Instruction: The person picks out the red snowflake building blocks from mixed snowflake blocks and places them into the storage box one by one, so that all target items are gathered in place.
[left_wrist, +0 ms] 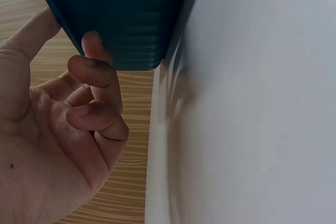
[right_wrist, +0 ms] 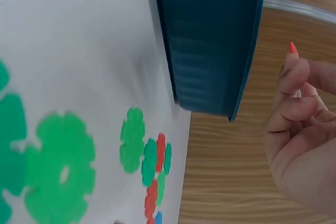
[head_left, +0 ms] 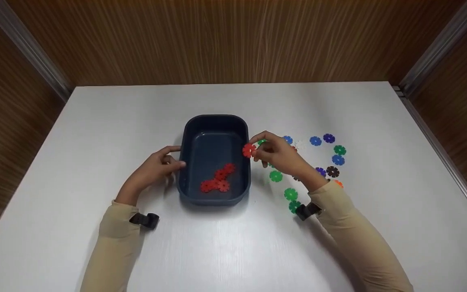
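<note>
A dark blue plastic bin (head_left: 213, 201) stands on the white table with several red snowflake-shaped disc pieces (head_left: 220, 178) in it, lying near its front right. My left hand (head_left: 157, 167) grips the bin's left side, thumb at the rim and a finger against the outer wall; the left wrist view shows its other fingers curled beside the wall. Above the bin's right rim, my right hand (head_left: 280, 156) pinches a red notched disc piece (head_left: 249, 150) between thumb and finger. Only the disc's edge shows in the right wrist view.
Right of the bin lie loose notched discs, among them a green disc (head_left: 275, 176), a blue disc (head_left: 315, 140), a purple disc (head_left: 329, 138) and a dark brown disc (head_left: 333, 171). The right hand and forearm partly cover several. Wood-grain panels (head_left: 233, 40) surround the table.
</note>
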A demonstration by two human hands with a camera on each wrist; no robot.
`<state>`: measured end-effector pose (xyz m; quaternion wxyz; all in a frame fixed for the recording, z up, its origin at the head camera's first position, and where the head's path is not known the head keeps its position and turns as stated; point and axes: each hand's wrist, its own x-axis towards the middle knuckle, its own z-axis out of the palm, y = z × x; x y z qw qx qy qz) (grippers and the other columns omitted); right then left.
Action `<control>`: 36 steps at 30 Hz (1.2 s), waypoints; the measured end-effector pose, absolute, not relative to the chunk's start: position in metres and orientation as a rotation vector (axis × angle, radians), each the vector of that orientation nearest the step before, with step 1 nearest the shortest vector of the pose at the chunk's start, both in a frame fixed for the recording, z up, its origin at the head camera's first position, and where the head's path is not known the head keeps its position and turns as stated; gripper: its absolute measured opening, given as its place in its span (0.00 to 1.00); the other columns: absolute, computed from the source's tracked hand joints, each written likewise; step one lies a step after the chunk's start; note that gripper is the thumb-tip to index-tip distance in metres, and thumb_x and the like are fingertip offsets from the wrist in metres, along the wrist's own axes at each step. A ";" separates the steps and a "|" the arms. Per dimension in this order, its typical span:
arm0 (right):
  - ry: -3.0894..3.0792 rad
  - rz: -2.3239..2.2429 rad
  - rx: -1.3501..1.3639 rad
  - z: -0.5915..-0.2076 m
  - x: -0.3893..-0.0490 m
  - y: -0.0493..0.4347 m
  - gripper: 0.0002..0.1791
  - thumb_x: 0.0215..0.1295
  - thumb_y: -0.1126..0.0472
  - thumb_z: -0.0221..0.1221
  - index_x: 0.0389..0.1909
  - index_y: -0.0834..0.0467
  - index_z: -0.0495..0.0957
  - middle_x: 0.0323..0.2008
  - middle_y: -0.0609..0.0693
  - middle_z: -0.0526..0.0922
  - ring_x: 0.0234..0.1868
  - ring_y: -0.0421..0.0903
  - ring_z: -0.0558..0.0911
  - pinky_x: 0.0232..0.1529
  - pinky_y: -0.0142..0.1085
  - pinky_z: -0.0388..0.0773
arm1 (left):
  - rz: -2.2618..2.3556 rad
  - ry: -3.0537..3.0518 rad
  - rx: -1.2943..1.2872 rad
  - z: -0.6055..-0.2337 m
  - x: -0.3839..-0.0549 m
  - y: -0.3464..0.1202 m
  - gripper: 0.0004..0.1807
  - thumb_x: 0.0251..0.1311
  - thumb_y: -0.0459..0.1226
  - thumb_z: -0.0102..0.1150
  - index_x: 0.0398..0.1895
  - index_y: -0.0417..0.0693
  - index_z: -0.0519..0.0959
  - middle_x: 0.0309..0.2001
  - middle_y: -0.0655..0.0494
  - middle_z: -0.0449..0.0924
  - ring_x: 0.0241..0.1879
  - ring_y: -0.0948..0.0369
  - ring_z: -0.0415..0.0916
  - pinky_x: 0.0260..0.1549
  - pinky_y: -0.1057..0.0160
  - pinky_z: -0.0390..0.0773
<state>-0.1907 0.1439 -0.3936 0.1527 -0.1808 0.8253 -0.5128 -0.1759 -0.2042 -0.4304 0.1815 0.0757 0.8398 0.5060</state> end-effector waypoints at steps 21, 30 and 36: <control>2.308 -1.404 -0.679 -0.402 -0.182 0.110 0.13 0.68 0.67 0.55 0.52 0.62 0.73 0.31 0.56 0.80 0.29 0.43 0.75 0.32 0.35 0.75 | 1.423 2.372 0.220 -0.432 -0.177 -0.206 0.32 0.65 0.45 0.59 0.69 0.46 0.64 0.31 0.59 0.77 0.31 0.59 0.74 0.36 0.62 0.74; 2.321 -1.365 -0.684 -0.402 -0.181 0.108 0.13 0.68 0.67 0.55 0.53 0.61 0.73 0.31 0.55 0.80 0.29 0.43 0.76 0.33 0.37 0.76 | 1.425 2.377 0.222 -0.431 -0.175 -0.206 0.32 0.65 0.44 0.59 0.69 0.46 0.64 0.32 0.59 0.78 0.31 0.60 0.73 0.36 0.64 0.74; 2.331 -1.318 -0.736 -0.402 -0.182 0.111 0.15 0.68 0.64 0.57 0.54 0.61 0.73 0.32 0.56 0.81 0.30 0.43 0.76 0.33 0.32 0.74 | 1.418 2.375 0.209 -0.431 -0.176 -0.205 0.32 0.65 0.45 0.59 0.70 0.46 0.63 0.34 0.58 0.78 0.32 0.61 0.73 0.36 0.64 0.73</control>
